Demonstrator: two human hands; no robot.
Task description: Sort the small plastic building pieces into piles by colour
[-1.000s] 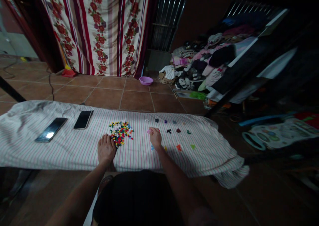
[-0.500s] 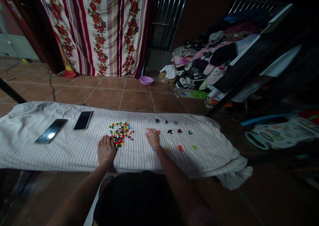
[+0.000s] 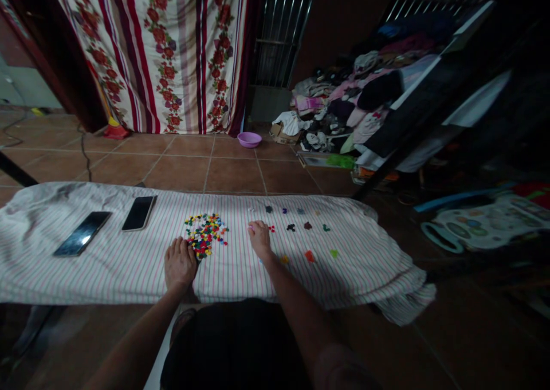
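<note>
My left hand (image 3: pixel 179 262) lies palm down on the striped cloth, fingers stretched out. Its fingertips touch the near left edge of a pile of small multicoloured pieces (image 3: pixel 207 233). To the right of that pile, my right hand (image 3: pixel 259 238) rests low over the cloth with its fingers drawn together. A bit of pink shows at its fingertips; whatever they pinch is too small to make out. Small groups sorted by colour lie beyond and beside it: red pieces (image 3: pixel 271 229), black pieces (image 3: pixel 291 228), brown pieces (image 3: pixel 307 225), orange pieces (image 3: pixel 309 256) and light green pieces (image 3: pixel 334 253).
Two phones, one nearer (image 3: pixel 82 233) and one farther (image 3: pixel 139 213), lie on the left of the striped cloth (image 3: pixel 361 281). Behind the table, a purple basin (image 3: pixel 250 140) stands on the tiled floor by a heap of clothes (image 3: pixel 339 103). A patterned curtain (image 3: pixel 189 52) hangs behind.
The view has shifted slightly. My right hand stays at the pink spot, its fingers now covering more of the pink pieces. My left hand keeps its place by the pile.
</note>
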